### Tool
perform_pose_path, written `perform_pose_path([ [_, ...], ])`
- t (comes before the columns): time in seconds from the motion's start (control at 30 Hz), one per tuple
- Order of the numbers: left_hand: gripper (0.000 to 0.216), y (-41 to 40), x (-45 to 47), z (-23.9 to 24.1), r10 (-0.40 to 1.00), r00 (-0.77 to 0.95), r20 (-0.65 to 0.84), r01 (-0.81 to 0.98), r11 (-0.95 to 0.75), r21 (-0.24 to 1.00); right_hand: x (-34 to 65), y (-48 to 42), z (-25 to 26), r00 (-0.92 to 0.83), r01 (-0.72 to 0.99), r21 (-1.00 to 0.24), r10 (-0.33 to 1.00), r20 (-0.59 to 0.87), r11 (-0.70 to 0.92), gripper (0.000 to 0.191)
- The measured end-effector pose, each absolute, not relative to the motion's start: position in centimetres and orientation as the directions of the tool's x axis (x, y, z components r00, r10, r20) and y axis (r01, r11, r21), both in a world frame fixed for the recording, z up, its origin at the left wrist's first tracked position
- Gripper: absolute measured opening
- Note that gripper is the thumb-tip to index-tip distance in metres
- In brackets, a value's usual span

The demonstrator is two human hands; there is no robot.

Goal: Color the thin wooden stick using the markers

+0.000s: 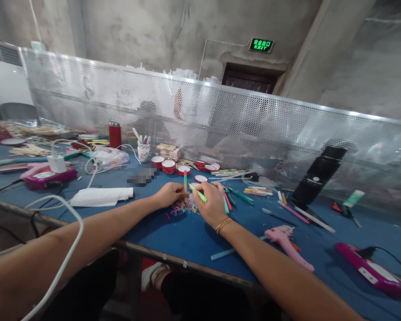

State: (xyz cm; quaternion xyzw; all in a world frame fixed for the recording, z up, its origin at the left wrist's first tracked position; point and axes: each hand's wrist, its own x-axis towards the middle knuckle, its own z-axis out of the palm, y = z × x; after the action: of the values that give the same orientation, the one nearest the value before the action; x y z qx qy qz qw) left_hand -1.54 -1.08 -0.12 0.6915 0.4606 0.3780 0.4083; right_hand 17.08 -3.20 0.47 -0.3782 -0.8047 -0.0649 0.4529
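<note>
My left hand (169,195) pinches a flat wooden craft stick (185,182) near its lower end and keeps it upright. Red, green and other coloured bands cover the upper part of the stick. In my right hand (214,205) is a light green marker (199,193), its tip pointing at the stick; I cannot tell whether they touch. Beneath both hands lies a tangle of thin coloured loops (183,208), partly hidden by my fingers. Several coloured markers (227,200) lie just right of my right hand.
Red-rimmed round pieces (169,167) stand behind my hands, near a paper cup of pens (143,151) and a red flask (114,134). A pink glue gun (287,245) lies right, a folded white cloth (102,196) left. A perforated metal screen (240,120) borders the blue table (173,238).
</note>
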Motion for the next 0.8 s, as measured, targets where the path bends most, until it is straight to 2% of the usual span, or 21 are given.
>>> perform_pose_path([
  [0.27,0.033,-0.98,-1.53,-0.23,0.94,0.3,0.161,0.329,-0.26,0.908,16.97,-3.36,0.51,-0.358,0.649,-0.201,0.528,0.77,0.734,0.013],
  [0.43,0.033,-1.12,-1.51,-0.12,0.941,0.298,0.163,0.333,-0.262,0.906,17.1,-3.27,0.55,-0.322,0.661,-0.219,0.535,0.781,0.717,0.013],
  [0.63,0.036,-1.07,-1.49,-0.25,0.938,0.301,0.171,0.336,-0.272,0.902,16.96,-3.46,0.46,-0.385,0.631,-0.186,0.512,0.768,0.753,0.013],
  [0.8,0.035,-1.07,-1.5,-0.15,0.936,0.309,0.166,0.314,-0.265,0.912,17.0,-3.4,0.54,-0.352,0.662,-0.189,0.525,0.775,0.725,0.012],
])
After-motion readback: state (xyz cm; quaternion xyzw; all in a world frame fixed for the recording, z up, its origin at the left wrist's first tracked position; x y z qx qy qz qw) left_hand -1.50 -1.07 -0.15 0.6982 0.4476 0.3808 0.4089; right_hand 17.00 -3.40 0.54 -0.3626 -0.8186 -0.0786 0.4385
